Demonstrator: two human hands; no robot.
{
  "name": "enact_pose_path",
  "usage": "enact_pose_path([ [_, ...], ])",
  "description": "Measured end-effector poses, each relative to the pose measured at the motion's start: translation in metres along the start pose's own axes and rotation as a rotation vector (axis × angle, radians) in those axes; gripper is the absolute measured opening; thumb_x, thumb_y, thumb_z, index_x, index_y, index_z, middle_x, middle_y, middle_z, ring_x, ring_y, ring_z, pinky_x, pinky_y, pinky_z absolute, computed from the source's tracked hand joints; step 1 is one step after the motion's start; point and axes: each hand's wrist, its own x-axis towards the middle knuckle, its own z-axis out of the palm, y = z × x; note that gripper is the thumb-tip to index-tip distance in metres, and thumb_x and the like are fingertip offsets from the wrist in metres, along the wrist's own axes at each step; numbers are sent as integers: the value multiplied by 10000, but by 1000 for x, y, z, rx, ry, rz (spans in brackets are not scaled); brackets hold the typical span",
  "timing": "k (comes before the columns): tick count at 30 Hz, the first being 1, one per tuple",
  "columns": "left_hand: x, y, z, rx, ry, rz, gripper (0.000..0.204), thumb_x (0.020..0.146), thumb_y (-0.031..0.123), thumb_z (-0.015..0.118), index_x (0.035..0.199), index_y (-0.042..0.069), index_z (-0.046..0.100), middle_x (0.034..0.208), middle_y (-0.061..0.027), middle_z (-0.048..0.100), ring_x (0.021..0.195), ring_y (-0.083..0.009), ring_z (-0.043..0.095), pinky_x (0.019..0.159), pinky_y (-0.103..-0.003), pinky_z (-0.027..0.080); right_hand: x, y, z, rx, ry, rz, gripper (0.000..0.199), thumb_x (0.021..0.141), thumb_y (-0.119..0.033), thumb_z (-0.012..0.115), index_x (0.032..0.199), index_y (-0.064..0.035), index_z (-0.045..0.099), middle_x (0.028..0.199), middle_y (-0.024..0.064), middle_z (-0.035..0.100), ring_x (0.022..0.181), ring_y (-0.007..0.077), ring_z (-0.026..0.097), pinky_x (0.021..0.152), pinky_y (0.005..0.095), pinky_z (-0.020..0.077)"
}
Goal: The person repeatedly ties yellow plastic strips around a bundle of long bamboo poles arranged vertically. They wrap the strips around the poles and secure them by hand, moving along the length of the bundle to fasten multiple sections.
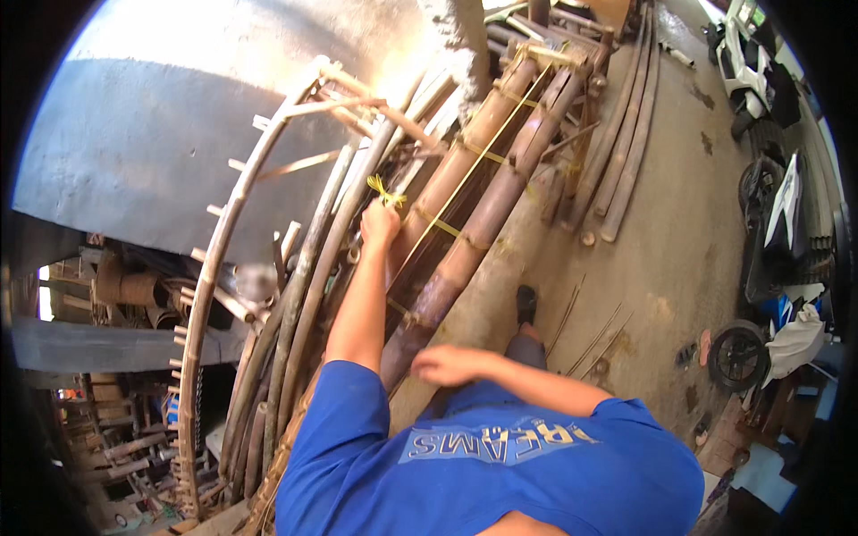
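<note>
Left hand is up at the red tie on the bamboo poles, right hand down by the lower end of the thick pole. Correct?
Not quite: the tie is yellow, not red. The head view shows the left hand raised to that yellow tie on the bamboo poles, and the right hand low beside the lower end of the thick pole. Whether the right hand touches the pole cannot be told.

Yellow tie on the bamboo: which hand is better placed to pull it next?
Probably the left. The left hand is right at the yellow tie; the right hand sits lower, beside a thick bamboo pole.
</note>
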Motion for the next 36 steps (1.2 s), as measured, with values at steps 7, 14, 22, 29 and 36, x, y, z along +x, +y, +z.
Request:
enact_pose_path([
  [7, -134, -86, -81, -46, -178, 20, 367, 959, 290, 484, 1121, -4, 633, 1098, -273, 642, 1056, -427, 607, 898, -501, 464, 15, -7, -26, 1517, 1045, 146, 242, 968, -308, 502, 961, -94, 614, 904, 42, 653, 857, 166, 628, 812, 338, 511],
  [14, -190, -71, -15, -246, 113, -17, 408, 966, 334, 501, 1215, 24, 593, 1200, -270, 611, 1142, -420, 575, 929, -482, 443, 138, -119, -30, -418, 52, -97, 467, 962, -501, 407, 943, -153, 718, 952, 108, 684, 1030, 402, 583, 973, 686, 270],
  [22, -184, -64, -30, -346, 120, 59, 330, 988, 258, 448, 1129, 38, 648, 1044, -269, 649, 976, -458, 599, 853, -518, 435, 172, -75, -106, 359, 59, -14, 521, 953, -509, 534, 826, -22, 670, 836, 139, 700, 831, 239, 654, 729, 396, 517],
  [29, -175, -53, -24, -375, 204, 50, 262, 983, 211, 479, 960, 45, 680, 880, -142, 689, 812, -302, 669, 757, -441, 475, 20, 27, -43, -391, 176, -484, 471, 975, -307, 498, 610, -12, 540, 620, 211, 551, 607, 365, 572, 588, 468, 445],
  [36, -62, -82, -35, -189, 369, -113, 342, 943, 282, 400, 866, 44, 633, 861, -266, 651, 808, -449, 623, 686, -512, 490, 26, 18, -39, -491, 178, -396, 388, 865, -277, 572, 536, -72, 548, 573, 178, 559, 565, 367, 564, 669, 444, 477],
])
